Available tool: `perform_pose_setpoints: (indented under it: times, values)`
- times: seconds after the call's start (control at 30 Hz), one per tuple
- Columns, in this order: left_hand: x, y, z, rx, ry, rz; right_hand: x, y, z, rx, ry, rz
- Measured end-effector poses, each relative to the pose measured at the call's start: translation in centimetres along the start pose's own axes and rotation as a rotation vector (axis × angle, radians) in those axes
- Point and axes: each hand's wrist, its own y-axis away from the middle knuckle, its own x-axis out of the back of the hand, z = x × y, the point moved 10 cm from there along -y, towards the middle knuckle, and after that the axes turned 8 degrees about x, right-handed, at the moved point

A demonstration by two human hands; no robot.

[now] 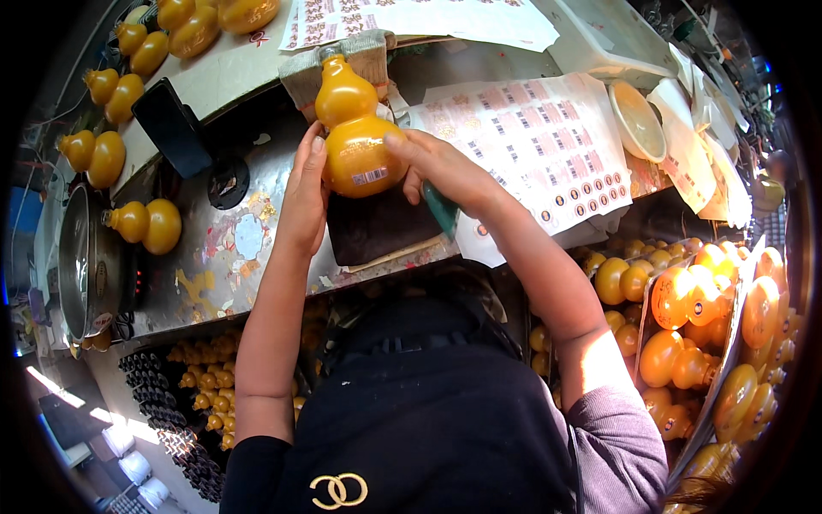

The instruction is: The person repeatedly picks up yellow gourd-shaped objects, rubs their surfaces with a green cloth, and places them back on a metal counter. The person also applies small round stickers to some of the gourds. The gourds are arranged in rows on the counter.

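A glossy amber-yellow gourd-shaped bottle (364, 141) lies on the bench edge with its neck pointing away from me. Its narrow end rests on a cloth-wrapped support (374, 58). My left hand (305, 184) is closed along the bottle's left side. On the right, my right hand (445, 171) presses its thumb against the bottle's wide lower bulb, while a flat green tool (441, 210) is tucked under its fingers. A small barcode label (371, 176) sits on the lower bulb. Beneath the bottle is a dark pad (377, 230).
Printed sticker sheets (531, 146) lie right of the bottle, beside a pale bowl (638, 122). A phone (171, 127) stands at left, near a metal pan (79, 261) and several gourd bottles (154, 226). Crates of gourd bottles (685, 343) stand at my right; more lie below the bench.
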Motion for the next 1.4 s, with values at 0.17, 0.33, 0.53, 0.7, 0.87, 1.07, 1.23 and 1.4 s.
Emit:
perform_pose_setpoints:
  times: [0.17, 0.33, 0.53, 0.7, 0.87, 1.07, 1.23, 1.4]
  values:
    - [-1.2, -0.3, 1.6, -0.121, -0.153, 0.094, 0.0, -1.9, -0.7, 0.082, 0.146, -0.008]
    - [-0.6, -0.6, 1.1, -0.12, -0.093, 0.123, -0.1, -1.7, -0.6, 0.029, 0.121, -0.023]
    - [-0.5, -0.5, 1.0, -0.167, -0.118, 0.123, 0.3, -1.8, 0.3, 0.04, 0.145, 0.038]
    - [-0.3, -0.6, 1.0, -0.213, -0.178, 0.138, 1.0, -2.2, 1.4, 0.084, 0.221, 0.122]
    - [0.0, 0.3, 1.6, -0.293, -0.223, 0.175, 1.8, -1.1, 0.7, 0.204, 0.27, 0.331]
    - [-1.3, 1.1, 1.9, -0.386, -0.371, 0.155, 0.6, -0.2, 0.0, 0.236, 0.403, 0.3]
    - [-1.3, 1.1, 1.7, -0.392, -0.351, 0.126, 0.8, 0.0, 0.4, 0.24, 0.389, 0.326]
    - [-1.4, 1.2, 1.3, -0.362, -0.288, 0.083, 1.0, -0.1, 1.0, 0.24, 0.291, 0.326]
